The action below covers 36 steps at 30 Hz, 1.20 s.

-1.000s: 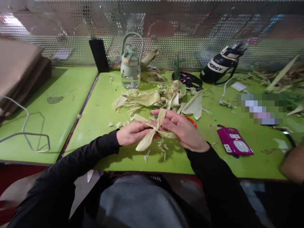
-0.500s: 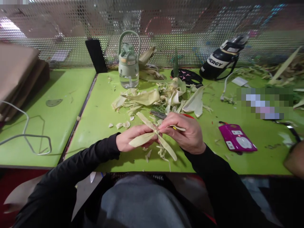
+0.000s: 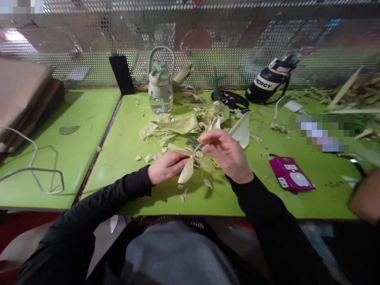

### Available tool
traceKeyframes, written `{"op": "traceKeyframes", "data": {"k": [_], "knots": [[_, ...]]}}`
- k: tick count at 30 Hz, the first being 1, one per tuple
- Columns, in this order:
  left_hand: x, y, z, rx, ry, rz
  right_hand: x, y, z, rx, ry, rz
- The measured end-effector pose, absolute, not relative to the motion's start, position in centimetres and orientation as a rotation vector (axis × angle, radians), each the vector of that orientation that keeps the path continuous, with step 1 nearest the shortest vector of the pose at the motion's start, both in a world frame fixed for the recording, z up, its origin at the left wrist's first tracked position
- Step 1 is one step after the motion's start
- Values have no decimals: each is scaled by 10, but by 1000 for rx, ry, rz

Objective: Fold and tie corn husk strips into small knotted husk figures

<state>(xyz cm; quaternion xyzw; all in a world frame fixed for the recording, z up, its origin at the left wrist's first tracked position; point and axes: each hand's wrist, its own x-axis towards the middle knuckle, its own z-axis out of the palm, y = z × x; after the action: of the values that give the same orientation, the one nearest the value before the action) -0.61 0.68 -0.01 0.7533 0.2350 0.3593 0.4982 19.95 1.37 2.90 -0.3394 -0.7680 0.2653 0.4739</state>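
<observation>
My left hand (image 3: 165,167) is closed around a knotted piece of pale corn husk (image 3: 187,169), just above the green table (image 3: 124,138). One husk strip hangs down from the knot. My right hand (image 3: 227,154) sits to the right of the knot, fingers pinched on a thin husk strip that rises from it. A pile of loose corn husks (image 3: 184,124) lies right behind both hands. Small husk scraps (image 3: 184,193) lie on the table under the hands.
A green water bottle (image 3: 160,85) and a black phone (image 3: 121,74) stand at the back against the perforated metal screen. A magenta device (image 3: 291,179) lies to the right. Another person's arm (image 3: 365,196) shows at the right edge. A white cable (image 3: 32,168) lies on the left table.
The husk strips that fanned out between the hands have been drawn in tighter. My right hand has lifted up and away, pulling a thin strip from the knot. The left hand has stayed put.
</observation>
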Motion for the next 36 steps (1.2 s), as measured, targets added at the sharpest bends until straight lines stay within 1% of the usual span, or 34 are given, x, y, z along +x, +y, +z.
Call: {"op": "traceKeyframes", "data": {"k": [2, 5, 6, 8, 11, 13, 16, 21, 24, 27, 31, 36], "knots": [[-4, 12, -8, 1798, 782, 931, 198, 13, 27, -884, -1892, 306], [-4, 14, -15, 1910, 880, 1115, 188, 4, 22, -841, -2051, -334], [-5, 14, -16, 1978, 876, 1168, 183, -1, 20, -823, -2080, -481], [-7, 13, -15, 2093, 875, 1232, 175, -7, 16, -794, -2102, -619], [-8, 10, -9, 2053, 944, 1260, 169, -11, 12, -704, -2130, -604], [-8, 9, -5, 1892, 960, 1236, 169, -10, 10, -683, -2130, -527], [-7, 8, -1, 1754, 854, 1230, 172, -8, 10, -717, -2112, -370], [-11, 11, -2, 1955, 744, 1343, 170, -12, 13, -760, -2040, -269], [-14, 12, -4, 2048, 790, 1373, 169, -15, 15, -852, -1982, -283], [-14, 10, -5, 2079, 823, 1385, 169, -17, 18, -901, -2040, -343], [-12, 6, -4, 2126, 824, 1410, 170, -20, 20, -821, -2175, -355], [-10, -2, 0, 2169, 818, 1390, 172, -22, 21, -691, -2197, -403]]}}
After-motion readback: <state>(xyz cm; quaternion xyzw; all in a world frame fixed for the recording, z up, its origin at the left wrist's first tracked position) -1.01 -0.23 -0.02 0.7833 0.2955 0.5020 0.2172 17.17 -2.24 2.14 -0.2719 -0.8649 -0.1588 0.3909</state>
